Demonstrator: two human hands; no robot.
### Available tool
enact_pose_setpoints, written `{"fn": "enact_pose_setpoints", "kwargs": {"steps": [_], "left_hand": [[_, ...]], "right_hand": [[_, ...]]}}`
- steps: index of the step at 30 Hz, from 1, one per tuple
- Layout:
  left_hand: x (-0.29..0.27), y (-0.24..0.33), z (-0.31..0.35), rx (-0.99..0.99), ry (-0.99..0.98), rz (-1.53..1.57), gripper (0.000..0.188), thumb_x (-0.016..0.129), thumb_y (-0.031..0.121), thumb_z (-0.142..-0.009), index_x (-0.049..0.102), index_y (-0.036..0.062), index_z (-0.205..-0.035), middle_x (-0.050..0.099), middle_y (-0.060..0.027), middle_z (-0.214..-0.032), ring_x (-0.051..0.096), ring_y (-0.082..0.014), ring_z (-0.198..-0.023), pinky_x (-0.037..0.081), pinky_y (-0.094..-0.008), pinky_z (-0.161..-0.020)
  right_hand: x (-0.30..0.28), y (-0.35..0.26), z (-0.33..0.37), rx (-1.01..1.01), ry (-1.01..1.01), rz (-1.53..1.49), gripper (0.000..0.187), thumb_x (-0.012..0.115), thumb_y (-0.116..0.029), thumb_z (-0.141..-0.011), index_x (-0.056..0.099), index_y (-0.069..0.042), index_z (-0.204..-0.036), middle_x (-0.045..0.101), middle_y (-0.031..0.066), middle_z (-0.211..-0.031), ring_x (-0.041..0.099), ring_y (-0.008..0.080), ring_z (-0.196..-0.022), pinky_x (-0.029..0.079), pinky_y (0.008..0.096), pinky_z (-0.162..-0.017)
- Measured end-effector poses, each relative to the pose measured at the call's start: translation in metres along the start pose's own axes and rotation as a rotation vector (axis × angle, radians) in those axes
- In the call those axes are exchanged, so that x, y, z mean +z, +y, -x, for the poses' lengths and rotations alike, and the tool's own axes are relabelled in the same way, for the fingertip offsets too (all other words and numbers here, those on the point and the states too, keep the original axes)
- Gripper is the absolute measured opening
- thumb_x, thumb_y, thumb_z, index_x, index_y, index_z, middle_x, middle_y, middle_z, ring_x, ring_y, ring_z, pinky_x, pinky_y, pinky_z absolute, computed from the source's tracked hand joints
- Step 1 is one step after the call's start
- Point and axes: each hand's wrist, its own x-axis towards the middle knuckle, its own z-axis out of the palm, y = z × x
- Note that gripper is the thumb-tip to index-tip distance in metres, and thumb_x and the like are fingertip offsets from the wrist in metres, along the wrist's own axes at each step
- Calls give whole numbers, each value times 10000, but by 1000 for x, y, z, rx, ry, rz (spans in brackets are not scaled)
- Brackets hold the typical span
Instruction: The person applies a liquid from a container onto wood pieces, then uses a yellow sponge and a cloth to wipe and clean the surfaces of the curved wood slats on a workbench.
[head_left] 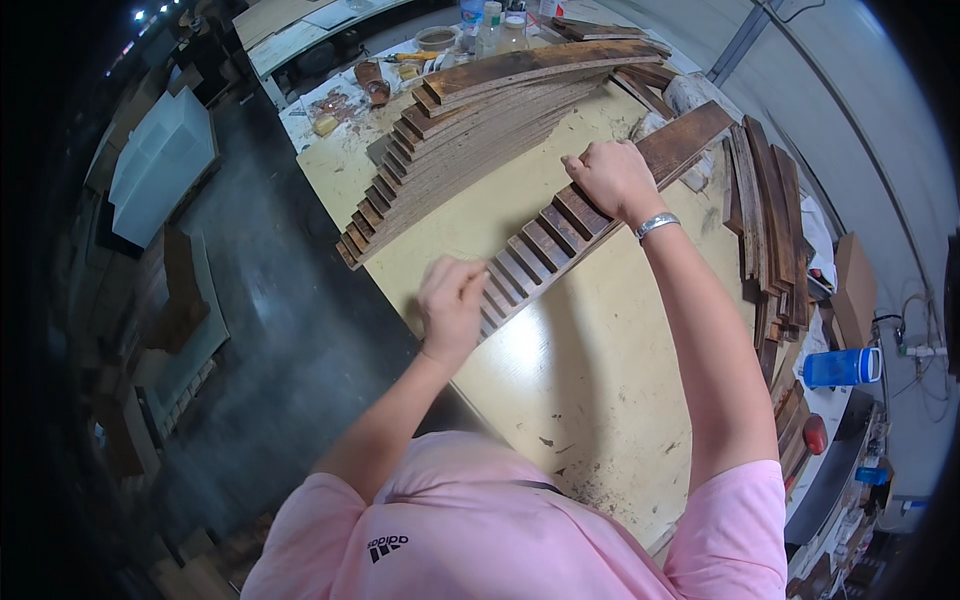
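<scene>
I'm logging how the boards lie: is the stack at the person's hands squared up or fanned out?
Fanned out: the stack of boards shows ends stepped like stairs between the left hand and right hand.

1 left hand, 1 right hand, 1 bracelet on right wrist. 1 stepped plank stack at both hands, 1 bigger stack beyond them. 1 blue container right of right hand.

A pale yellow tabletop carries a stepped board stack, a nearer board row and dark specks.
</scene>
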Motion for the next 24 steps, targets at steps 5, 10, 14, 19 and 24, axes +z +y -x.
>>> {"fn": "enact_pose_setpoints", "kwargs": {"steps": [5, 10, 14, 19, 24], "left_hand": [[-3, 2, 23, 54, -44, 13, 81, 702, -47, -805, 688, -5, -874, 565, -109, -757, 553, -255, -702, 444, -343, -640], [9, 3, 24, 133, 38, -109, 92, 695, -49, -803, 704, -3, -883, 568, -122, -755, 560, -276, -691, 448, -357, -637], [0, 11, 34, 243, -37, -86, 86, 699, -23, -813, 711, 4, -894, 583, -130, -772, 561, -291, -690, 454, -372, -642], [1, 10, 23, 164, -17, -174, 106, 712, -16, -795, 709, 5, -899, 629, -136, -798, 613, -297, -759, 483, -377, -678], [-3, 6, 35, 12, 16, -113, 77, 711, 3, -790, 718, 32, -861, 636, -135, -791, 611, -329, -763, 492, -419, -667]], "right_hand": [[2, 1, 3, 26, 26, -31, 504, 443, -344, -930, 717, 44, -760, 693, 269, -850, 651, 402, -858, 433, 416, -972], [5, 3, 0, 11, 33, -21, 518, 455, -365, -940, 720, 46, -772, 698, 270, -855, 654, 408, -872, 441, 428, -982], [3, 0, 0, 24, 26, 23, 515, 449, -367, -950, 743, 35, -820, 711, 261, -882, 672, 412, -900, 457, 447, -979], [2, 0, 3, 27, 40, 8, 503, 457, -366, -947, 751, 29, -849, 713, 269, -912, 681, 407, -935, 459, 447, -990], [4, 1, -1, 27, 39, -20, 501, 466, -372, -937, 752, 29, -844, 711, 276, -931, 676, 410, -949, 458, 448, -990]]}}
